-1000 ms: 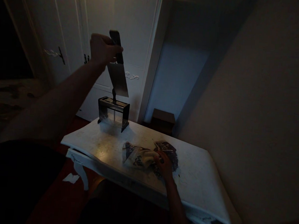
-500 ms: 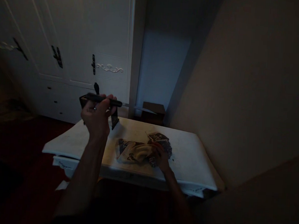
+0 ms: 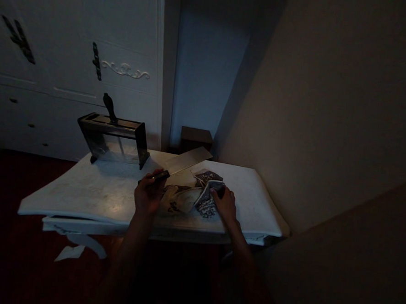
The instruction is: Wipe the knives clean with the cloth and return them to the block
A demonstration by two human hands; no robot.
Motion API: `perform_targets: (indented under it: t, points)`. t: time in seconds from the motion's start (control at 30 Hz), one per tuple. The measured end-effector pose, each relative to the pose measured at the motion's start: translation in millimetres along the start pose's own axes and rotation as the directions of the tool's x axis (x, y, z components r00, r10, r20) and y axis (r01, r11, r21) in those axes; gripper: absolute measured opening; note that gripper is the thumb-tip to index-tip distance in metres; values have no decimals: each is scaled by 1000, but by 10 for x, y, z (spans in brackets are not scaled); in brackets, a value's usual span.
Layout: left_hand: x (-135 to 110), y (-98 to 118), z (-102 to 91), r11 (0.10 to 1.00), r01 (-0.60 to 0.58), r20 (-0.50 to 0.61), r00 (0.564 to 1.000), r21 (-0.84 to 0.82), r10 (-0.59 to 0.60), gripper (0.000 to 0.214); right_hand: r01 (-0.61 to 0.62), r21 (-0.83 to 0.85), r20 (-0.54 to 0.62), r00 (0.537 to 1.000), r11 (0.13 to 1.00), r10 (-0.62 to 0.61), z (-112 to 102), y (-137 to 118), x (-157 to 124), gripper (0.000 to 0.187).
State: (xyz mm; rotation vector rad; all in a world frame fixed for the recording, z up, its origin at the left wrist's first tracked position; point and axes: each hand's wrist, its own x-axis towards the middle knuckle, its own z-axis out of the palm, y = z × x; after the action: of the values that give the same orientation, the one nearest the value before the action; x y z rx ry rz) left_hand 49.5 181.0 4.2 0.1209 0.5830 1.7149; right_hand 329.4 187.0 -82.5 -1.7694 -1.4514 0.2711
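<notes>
While the room lies in deep dimness, we can still make out its largest parts: a plain wall (image 3: 329, 109) fills the right side, a white wardrobe (image 3: 75, 48) with dark handles and a scrolled ornament stands at the back left, and a bluish recess sits between them with a small dark box (image 3: 196, 138) low in it; the floor (image 3: 27, 260) is dark red, with a pale scrap (image 3: 69, 252) lying on it near the table leg. Next in size comes the white tabletop (image 3: 93, 193), faintly glossy and bare over most of its left half; at its far left edge stands a knife block (image 3: 112, 139) with clear sides, and 1 dark handle (image 3: 108, 107) sticks up from its top. Smaller still are the things in hand: our left hand (image 3: 148, 195) is closed around the dark handle of a cleaver (image 3: 185, 161), whose broad blade points away to the right, low over the tabletop and just above a patterned cloth (image 3: 193, 197); our right hand (image 3: 224, 203) grips a bunched part of that cloth, fingers curled into it. We judge the work at an early stage: the cleaver is out of the block and brought to the cloth, yet the cloth does not appear to touch the blade, so any wiping and the return to the block look undone; whether the blade is clean we cannot tell in this light.
</notes>
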Motion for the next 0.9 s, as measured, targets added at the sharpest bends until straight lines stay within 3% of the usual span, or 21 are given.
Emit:
perform_targets:
  t: [0.1, 0.17, 0.27, 0.37, 0.5, 0.57, 0.7, 0.73, 0.9]
  points:
    - [79, -149, -59, 994, 84, -16, 996, -68, -85, 23, -46, -237, 53, 997, 970, 60, 19, -51, 93, 57]
    - [126, -240, -79, 989, 128, -26, 991, -76, -130, 24, 1, -278, 123, 992, 961, 34, 24, -69, 163, 40]
    - [182, -343, -97, 976, 199, -19, 979, -82, -201, 24, 32, -44, 162, 986, 999, -24, 33, -39, 246, 24]
    - [224, -397, -106, 962, 253, -15, 967, -99, -255, 26, -37, 265, 140, 990, 963, -1, 39, 39, 282, 21]
    - [286, -438, -111, 949, 284, -41, 956, -138, -292, 31, -108, 406, 118, 991, 907, 65, 43, 100, 300, 31]
    - [326, -475, -119, 943, 292, -36, 953, -159, -301, 34, -172, 550, 114, 985, 817, 130, 65, 75, 321, 30]
    - [400, -589, -146, 941, 301, 43, 954, -156, -298, 36, -291, 835, 189, 949, 466, 254, 165, -69, 403, 37]
    - [412, -619, -151, 943, 299, 64, 954, -148, -293, 36, -309, 853, 218, 943, 420, 251, 194, -113, 429, 40]
    - [423, -736, -137, 947, 314, 142, 943, -67, -302, 30, -477, 793, 446, 878, 378, 173, 276, -288, 558, 38]
